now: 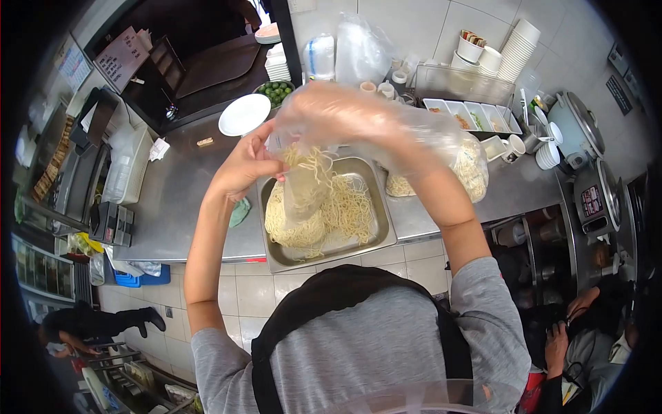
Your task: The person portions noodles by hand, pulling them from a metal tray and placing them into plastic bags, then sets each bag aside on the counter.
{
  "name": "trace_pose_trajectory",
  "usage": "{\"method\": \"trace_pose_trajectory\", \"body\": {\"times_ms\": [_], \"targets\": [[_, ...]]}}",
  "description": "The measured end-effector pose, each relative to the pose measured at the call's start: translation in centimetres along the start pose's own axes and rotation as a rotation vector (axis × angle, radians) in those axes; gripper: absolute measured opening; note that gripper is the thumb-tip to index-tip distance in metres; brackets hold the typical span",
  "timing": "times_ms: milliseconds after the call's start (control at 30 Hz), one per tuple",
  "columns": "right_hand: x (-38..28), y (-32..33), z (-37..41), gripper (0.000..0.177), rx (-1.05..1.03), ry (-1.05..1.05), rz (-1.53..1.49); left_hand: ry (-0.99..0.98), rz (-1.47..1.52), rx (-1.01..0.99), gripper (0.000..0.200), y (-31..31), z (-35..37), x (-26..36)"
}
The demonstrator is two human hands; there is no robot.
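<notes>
My left hand (241, 165) pinches the rim of a clear plastic bag (300, 200) above the steel tray. Some noodles (310, 165) are at the bag's mouth. My right hand (331, 114) is over the bag, smeared by motion. Clear plastic surrounds that hand and wrist, and its fingers cannot be made out. Beneath both hands is a deep steel tray (383, 231), holding a heap of pale yellow noodles (348, 207). Under my right forearm, a large clear bag of noodles (471, 169) rests on the counter.
On the steel counter (172, 214) are a white plate (245, 114), a bowl of green limes (274, 93) and a divided condiment box (472, 116). Stacked cups (518, 45) and a rice cooker (576, 127) stand right. Other people are at lower left (89, 328) and lower right (572, 345).
</notes>
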State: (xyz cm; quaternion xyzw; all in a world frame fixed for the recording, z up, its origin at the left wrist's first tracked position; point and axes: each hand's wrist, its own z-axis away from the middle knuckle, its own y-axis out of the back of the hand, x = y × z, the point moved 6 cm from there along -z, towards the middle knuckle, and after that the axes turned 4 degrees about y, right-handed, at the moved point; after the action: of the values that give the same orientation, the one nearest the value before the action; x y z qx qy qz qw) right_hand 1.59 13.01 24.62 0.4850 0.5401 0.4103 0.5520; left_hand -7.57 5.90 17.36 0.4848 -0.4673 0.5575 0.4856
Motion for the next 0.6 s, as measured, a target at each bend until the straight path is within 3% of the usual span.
{"method": "trace_pose_trajectory", "body": {"times_ms": [67, 167, 267, 333, 400, 433, 533, 600], "targets": [[0.8, 1.9, 2.0, 0.061, 0.203, 0.188, -0.086, 0.006, 0.007, 0.015, 0.078, 0.2, 0.2, -0.3], [2.0, 0.0, 3.9, 0.097, 0.485, 0.256, -0.170, -0.046, 0.019, 0.042, 0.078, 0.2, 0.4, 0.2], [2.2, -6.4, 3.4, 0.113, 0.633, 0.158, -0.361, -0.187, 0.042, 0.134, 0.078, 0.2, 2.0, 2.7], [2.5, -7.9, 2.7, 0.099, 0.477, 0.003, -0.504, -0.250, 0.085, 0.148, 0.077, 0.9, 3.0, 3.1], [3.7, -9.6, 1.9, 0.093, 0.350, -0.091, -0.523, -0.149, 0.046, 0.146, 0.078, 2.1, 2.7, 0.8], [3.5, -8.9, 1.7, 0.085, 0.378, -0.070, -0.477, -0.117, 0.030, 0.145, 0.078, 2.7, 2.7, 0.0], [3.0, -6.5, 1.8, 0.081, 0.200, -0.162, -0.656, -0.096, 0.026, 0.149, 0.079, 3.1, 2.3, -1.4], [3.1, -5.3, 1.0, 0.067, 0.368, 0.022, -0.857, -0.112, 0.040, 0.133, 0.079, 3.1, 2.4, -1.5]]}}
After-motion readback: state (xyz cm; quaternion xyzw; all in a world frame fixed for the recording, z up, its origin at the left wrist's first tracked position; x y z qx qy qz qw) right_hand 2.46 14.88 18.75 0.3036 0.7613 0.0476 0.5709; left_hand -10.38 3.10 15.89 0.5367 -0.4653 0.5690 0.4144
